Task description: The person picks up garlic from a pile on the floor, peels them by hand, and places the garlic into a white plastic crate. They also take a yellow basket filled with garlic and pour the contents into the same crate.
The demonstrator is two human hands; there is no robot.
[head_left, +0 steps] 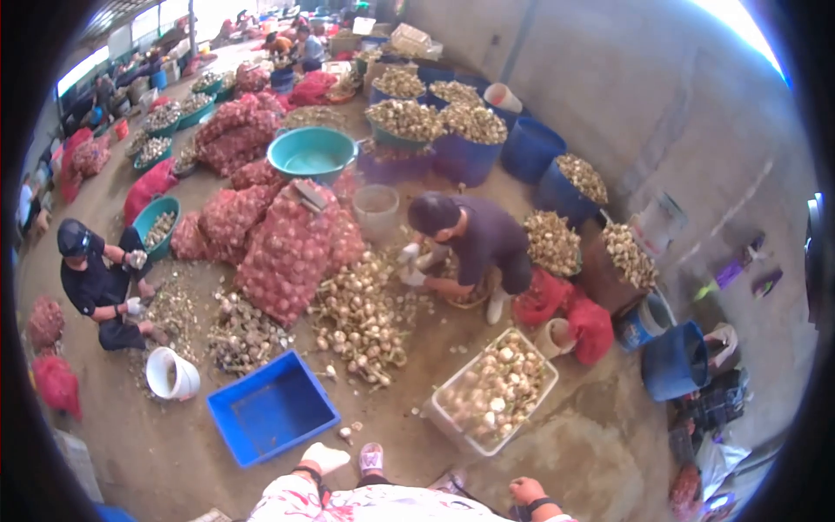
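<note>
Left hand (323, 457), white-gloved, low at frame edge, just behind blue crate (271, 407); fingers seemingly bunched, but too small and warped to tell whether pinching anything. Right hand (526, 490), bare with dark wristband, near white crate (454, 432) of bulbs; fingers curled or spread, cannot tell. Pink sandal (371, 457) between the two hands, loose bulbs (346, 431) on concrete floor (565, 452) just ahead of it. Main hazard, by judgement: foot rolling on a stray bulb or scrap of skin, with open footwear giving little grip. Second: shin caught on blue crate's corner, angled toward the feet. Third: white crate knocked while heaped close to its rim, spilling toward big pile (361, 317). Crouched person (474, 239) at work beyond that pile, well apart; seated person (91, 278) far left, out of reach.
</note>
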